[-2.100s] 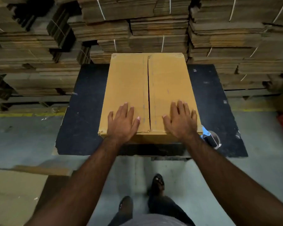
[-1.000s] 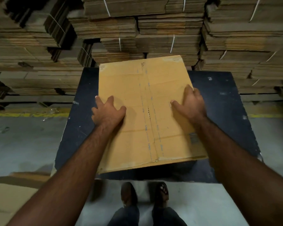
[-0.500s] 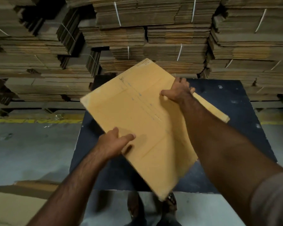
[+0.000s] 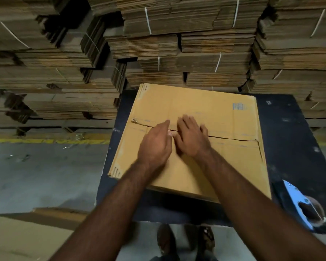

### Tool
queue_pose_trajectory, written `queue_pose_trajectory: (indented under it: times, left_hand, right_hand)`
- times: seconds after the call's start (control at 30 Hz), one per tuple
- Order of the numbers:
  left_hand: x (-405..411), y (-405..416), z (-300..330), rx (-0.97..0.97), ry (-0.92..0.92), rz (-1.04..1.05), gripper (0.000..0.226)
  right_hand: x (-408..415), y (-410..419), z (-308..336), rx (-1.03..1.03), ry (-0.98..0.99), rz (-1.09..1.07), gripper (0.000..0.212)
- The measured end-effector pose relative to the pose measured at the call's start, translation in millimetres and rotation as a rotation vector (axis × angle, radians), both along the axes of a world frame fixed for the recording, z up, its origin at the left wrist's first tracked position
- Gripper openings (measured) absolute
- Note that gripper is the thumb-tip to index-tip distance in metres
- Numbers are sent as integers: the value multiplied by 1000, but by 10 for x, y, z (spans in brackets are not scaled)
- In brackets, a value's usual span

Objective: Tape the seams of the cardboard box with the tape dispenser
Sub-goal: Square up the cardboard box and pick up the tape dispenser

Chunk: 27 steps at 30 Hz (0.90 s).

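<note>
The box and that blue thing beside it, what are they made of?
The cardboard box looks like matte brown corrugated cardboard: fluted layers show at its left edge. The tape dispenser seems to be blue painted metal, with small rivets along its flat side plate, though it could be plastic.

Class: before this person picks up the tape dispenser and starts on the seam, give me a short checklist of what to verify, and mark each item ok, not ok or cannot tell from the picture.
1. Cardboard box lies flat on the black table: ok.
2. Middle seam faces up and can be reached: ok.
3. Seam closed tight: not ok; a dark gap shows along it.
4. Flaps held down: cannot tell; left hand and right hand are at the seam, but motion blur hides any pressure.
5. Tape dispenser within reach: ok, at the table's near right corner.
6. A hand free for it: ok; neither hand grips anything.
</note>
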<state>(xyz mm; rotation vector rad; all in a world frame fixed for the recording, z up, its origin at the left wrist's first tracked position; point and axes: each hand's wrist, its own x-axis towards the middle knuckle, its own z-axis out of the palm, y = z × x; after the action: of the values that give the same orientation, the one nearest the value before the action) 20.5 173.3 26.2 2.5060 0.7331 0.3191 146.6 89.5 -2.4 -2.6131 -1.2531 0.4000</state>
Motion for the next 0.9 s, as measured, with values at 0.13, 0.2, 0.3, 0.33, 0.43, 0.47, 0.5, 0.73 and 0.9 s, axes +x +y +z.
queue_pose_trajectory:
  times: [0.13,0.2,0.3,0.33,0.43,0.47,0.5,0.73,0.9]
  left_hand:
    - [25,271,-300,153,378,-184,63]
    - [-40,331,-405,249,427,-154,65]
    - [-142,413,-461,290,438,60,68]
    - [-184,439,-456,291,448,125,67]
    - [-285,470,-357,180,460,203,60]
    - [-297,457,-317,122,447,212,59]
    - [-294,425,-283,82,439,224,59]
    - [-121,-190,-282,54,475,280,67]
    - [-76,-209,-258,34,480,271,69]
  right_hand:
    - [-74,-380,-165,-46,-34,-64,69]
    - [4,-560,-205,-67,-77,-147,72]
    - [203,-947,-231,-101,-172,-342,75]
    - [274,-1081,-218,-122,-194,-410,74]
    - [397,-1380,-141,-172,-181,-568,71]
    - [414,-1442,-123,-175,-154,-597,69]
    - [430,-1494,-106,-164,-118,-609,68]
    - [934,-1777,15,-146,13,-617,63]
    - [1049,-1907,30,-121,44,-571,63]
